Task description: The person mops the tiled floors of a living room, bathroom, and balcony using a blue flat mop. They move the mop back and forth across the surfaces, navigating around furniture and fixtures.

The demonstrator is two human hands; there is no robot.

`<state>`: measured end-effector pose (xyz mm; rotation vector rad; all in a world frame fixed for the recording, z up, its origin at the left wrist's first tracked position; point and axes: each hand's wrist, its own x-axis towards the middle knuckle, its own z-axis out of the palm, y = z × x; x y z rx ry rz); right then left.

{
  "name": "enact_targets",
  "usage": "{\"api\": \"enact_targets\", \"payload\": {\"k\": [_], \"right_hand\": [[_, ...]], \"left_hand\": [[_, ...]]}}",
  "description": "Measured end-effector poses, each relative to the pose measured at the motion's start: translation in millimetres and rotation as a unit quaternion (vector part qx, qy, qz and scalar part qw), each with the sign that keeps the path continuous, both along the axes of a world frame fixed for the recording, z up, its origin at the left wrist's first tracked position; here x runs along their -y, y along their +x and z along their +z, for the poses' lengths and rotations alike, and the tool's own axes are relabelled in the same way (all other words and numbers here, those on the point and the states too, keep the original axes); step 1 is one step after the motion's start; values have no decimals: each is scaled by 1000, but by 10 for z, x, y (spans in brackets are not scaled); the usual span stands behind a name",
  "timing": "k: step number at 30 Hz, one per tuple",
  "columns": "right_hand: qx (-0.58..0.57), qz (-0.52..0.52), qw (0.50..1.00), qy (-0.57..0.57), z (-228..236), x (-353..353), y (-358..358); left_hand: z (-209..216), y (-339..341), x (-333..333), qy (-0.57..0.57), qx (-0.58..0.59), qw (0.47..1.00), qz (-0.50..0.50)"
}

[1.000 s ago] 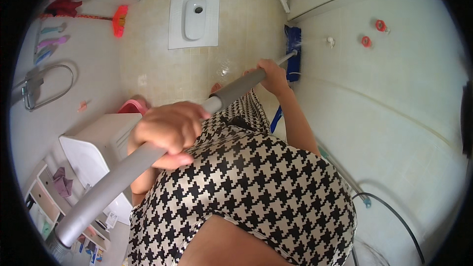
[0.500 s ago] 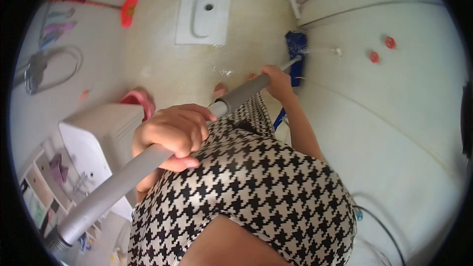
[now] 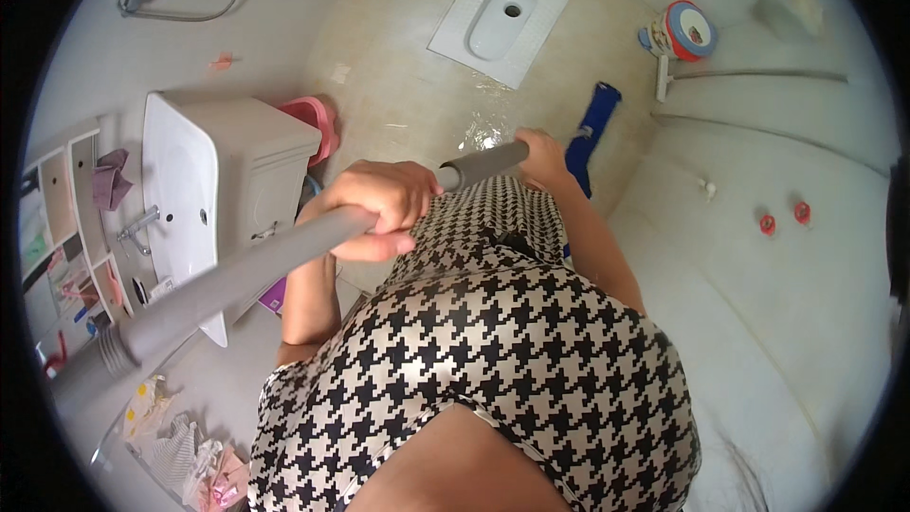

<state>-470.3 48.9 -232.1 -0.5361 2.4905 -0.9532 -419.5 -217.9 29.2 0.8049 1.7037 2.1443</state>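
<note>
My left hand [image 3: 379, 204] is closed round the grey pole of a mop [image 3: 261, 256], in front of my body. Further down the same pole, my right hand [image 3: 543, 156] grips the dark grey sleeve. The pole slants from the lower left up toward the right. Beyond my right hand lies the long blue flat mop head [image 3: 594, 128] on the beige floor, near the right wall. My right hand and arm hide the pole's lower part. Wet, shiny patches [image 3: 485, 123] show on the floor left of the mop head.
A white squat toilet [image 3: 455, 24] is set in the floor ahead. On the left stand a white washbasin cabinet [image 3: 175, 156] and a pink basin [image 3: 327, 128]. A blue-and-red bucket [image 3: 678, 30] sits at the far right. Two red tap handles [image 3: 768, 224] stick out of the right wall.
The view has turned, so the room appears shifted right and down. The mop head has come away from the right wall onto the floor. Both hands keep their hold on the pole.
</note>
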Motion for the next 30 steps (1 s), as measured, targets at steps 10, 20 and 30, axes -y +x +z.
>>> {"api": "enact_targets", "payload": {"k": [10,20,30], "right_hand": [[-56,-21,991,-117,298,352,-439],[55,393,913,-100,1481,1178,-429],[143,271,949,-72,147,774,-228]], "left_hand": [[368,-59,-237,-8,-127,991,-29],[1557,356,600,0,-282,959,17],[436,186,-386,-112,-123,973,161]]}}
